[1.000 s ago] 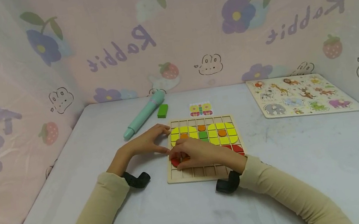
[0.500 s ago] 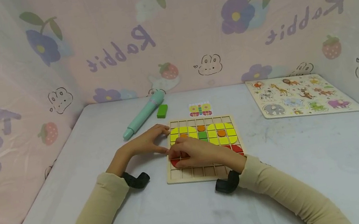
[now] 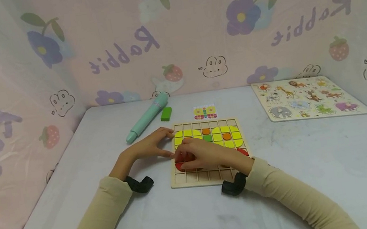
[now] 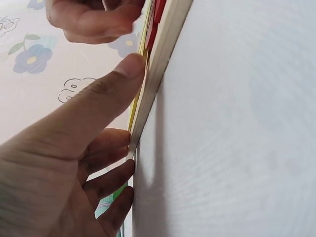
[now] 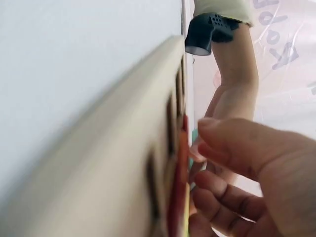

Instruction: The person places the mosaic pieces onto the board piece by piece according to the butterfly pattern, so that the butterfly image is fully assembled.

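Note:
A square wooden grid board [image 3: 179, 180] lies on the table with yellow, orange, green and red pieces set in its cells. My left hand [image 3: 147, 146] rests along the board's left side; in the left wrist view its thumb [image 4: 129, 66] touches the edge, with the other fingers against the side. Over the board's lower left, my right hand [image 3: 204, 154] hovers with loosely bent fingers above the red pieces [image 3: 179, 166]. In the right wrist view, its thumb [image 5: 217, 133] and fingers stand apart, with nothing seen between them. Some pieces are hidden beneath that hand.
Behind the board lies a small butterfly pattern card [image 3: 205, 112]. A green block [image 3: 166, 114] and a mint-coloured tube [image 3: 148, 117] lie at the back left. An animal puzzle board [image 3: 307, 99] is at the back right. A patterned curtain [image 3: 170, 32] closes off the back.
My right hand has shifted slightly right and away from me over the red pieces, with more red showing at its thumb. The left hand has stayed in place.

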A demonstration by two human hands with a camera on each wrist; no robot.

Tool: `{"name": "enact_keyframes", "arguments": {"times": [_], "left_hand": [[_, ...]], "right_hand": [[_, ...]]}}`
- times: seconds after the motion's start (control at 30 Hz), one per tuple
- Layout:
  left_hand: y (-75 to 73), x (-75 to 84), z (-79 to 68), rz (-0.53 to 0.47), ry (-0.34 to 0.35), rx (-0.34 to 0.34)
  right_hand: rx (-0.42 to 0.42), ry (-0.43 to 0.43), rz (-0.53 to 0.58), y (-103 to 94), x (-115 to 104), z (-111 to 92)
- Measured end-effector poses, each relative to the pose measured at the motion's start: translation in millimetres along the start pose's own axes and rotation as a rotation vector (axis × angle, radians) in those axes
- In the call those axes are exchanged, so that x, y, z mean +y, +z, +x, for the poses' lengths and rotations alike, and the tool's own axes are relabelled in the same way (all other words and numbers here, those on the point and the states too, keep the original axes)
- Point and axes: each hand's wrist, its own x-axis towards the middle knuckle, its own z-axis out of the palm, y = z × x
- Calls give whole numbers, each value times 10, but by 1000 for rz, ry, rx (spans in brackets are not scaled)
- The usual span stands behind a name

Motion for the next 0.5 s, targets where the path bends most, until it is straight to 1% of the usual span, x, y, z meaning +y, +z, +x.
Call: {"name": "enact_keyframes", "arguments": {"times": [0.13,0.27,0.4,0.5], "left_hand": [[16,4,38,-1,-5,-4],[13,28,40,4,-31,-10],[-7,57,15,21,-64,-15],[-37,80,-22,60,-102,-4]], "right_hand": [[60,32,45,-167,128,-120],[146,94,38,-369,337,-345],[226,219,-33,-583,547,-649],[261,334,-116,-743,686,-858]]}}
